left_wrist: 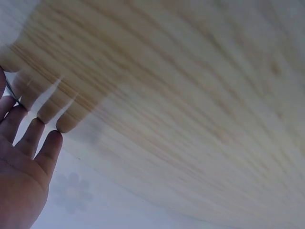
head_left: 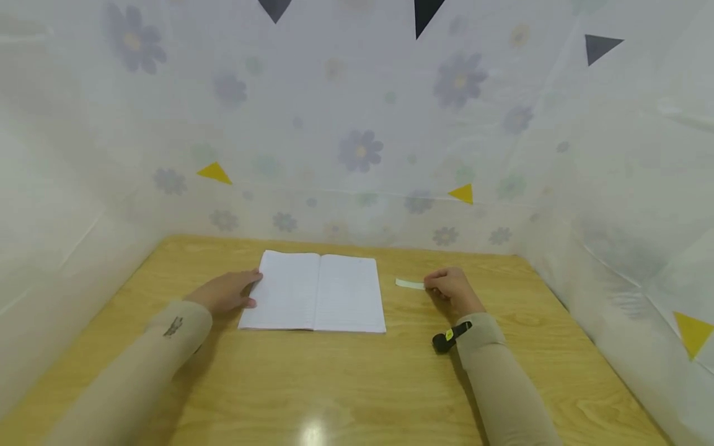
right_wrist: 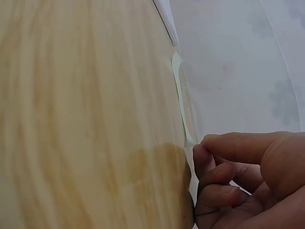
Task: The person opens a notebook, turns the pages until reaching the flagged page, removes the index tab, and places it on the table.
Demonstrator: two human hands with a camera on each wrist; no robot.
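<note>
An open notebook (head_left: 315,291) with blank lined pages lies flat in the middle of the wooden table (head_left: 346,378). My left hand (head_left: 229,291) rests on the table at the notebook's left edge, fingers straight, fingertips touching the page. In the left wrist view the left hand (left_wrist: 24,157) lies flat with its fingertips on the table. To the right of the notebook lies a small pale paper strip (head_left: 409,284). My right hand (head_left: 452,288) has its fingers curled and pinches the strip's right end. In the right wrist view the strip (right_wrist: 183,109) runs away from the fingertips (right_wrist: 202,155).
White sheeting with a flower pattern (head_left: 357,148) walls the table at the back and on both sides. A black wrist device (head_left: 449,337) sits on my right sleeve. Bare wood stretches in front of the notebook toward me.
</note>
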